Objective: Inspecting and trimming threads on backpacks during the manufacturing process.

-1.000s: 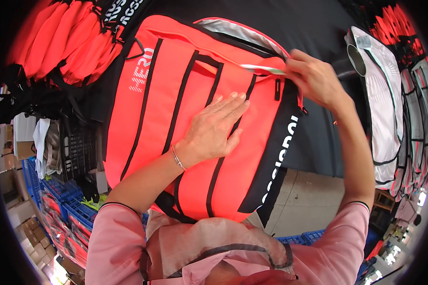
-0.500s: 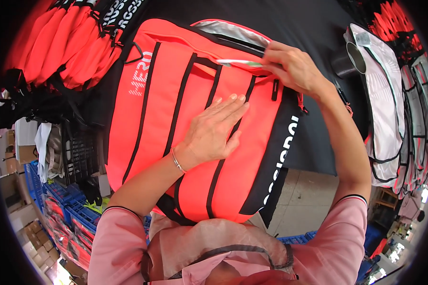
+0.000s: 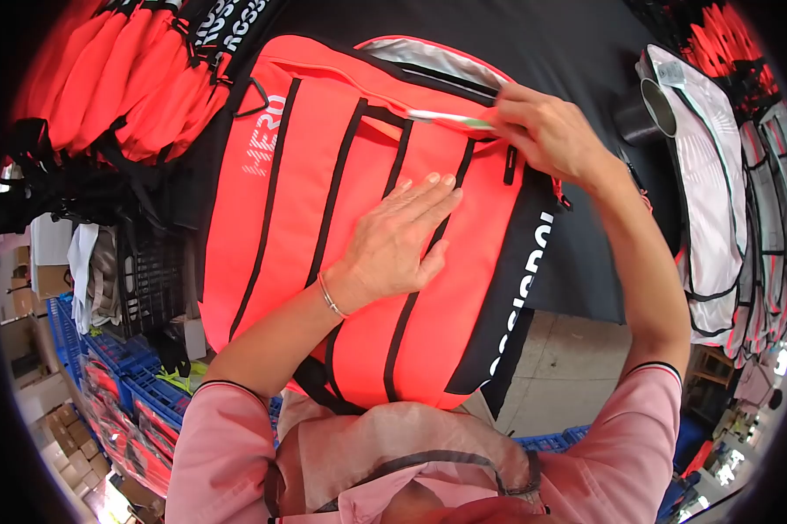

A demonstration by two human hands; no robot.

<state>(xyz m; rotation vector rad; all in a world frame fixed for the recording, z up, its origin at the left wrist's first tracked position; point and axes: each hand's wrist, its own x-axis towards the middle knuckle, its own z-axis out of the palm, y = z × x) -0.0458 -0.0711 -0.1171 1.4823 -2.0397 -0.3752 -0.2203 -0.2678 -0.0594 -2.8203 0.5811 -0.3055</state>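
Note:
A large bright red backpack (image 3: 324, 175) with black piping and a black side panel lies on the black-covered table in front of me. Its far compartment gapes, showing a silvery lining (image 3: 433, 54). My left hand (image 3: 402, 234) rests flat on the front panel, fingers stretched out and holding nothing. At the far right corner, my right hand (image 3: 538, 129) pinches a slim white-and-green strip (image 3: 450, 118) that lies along the edge of the front pocket. Its fingertips are partly hidden, and I cannot tell exactly what the strip is.
Red bags (image 3: 123, 79) are piled at the far left, above a black basket (image 3: 153, 279). Blue crates (image 3: 149, 389) stand lower left. To the right are a dark metal cup (image 3: 655, 109), a pale-lined bag piece (image 3: 704, 201) and more stacked pieces (image 3: 769, 227). The black table cover (image 3: 581, 253) extends around the backpack.
The backpack and both hands sit slightly further right in view. My right hand keeps its pinch, lowered a little; my left hand stays flat on the panel.

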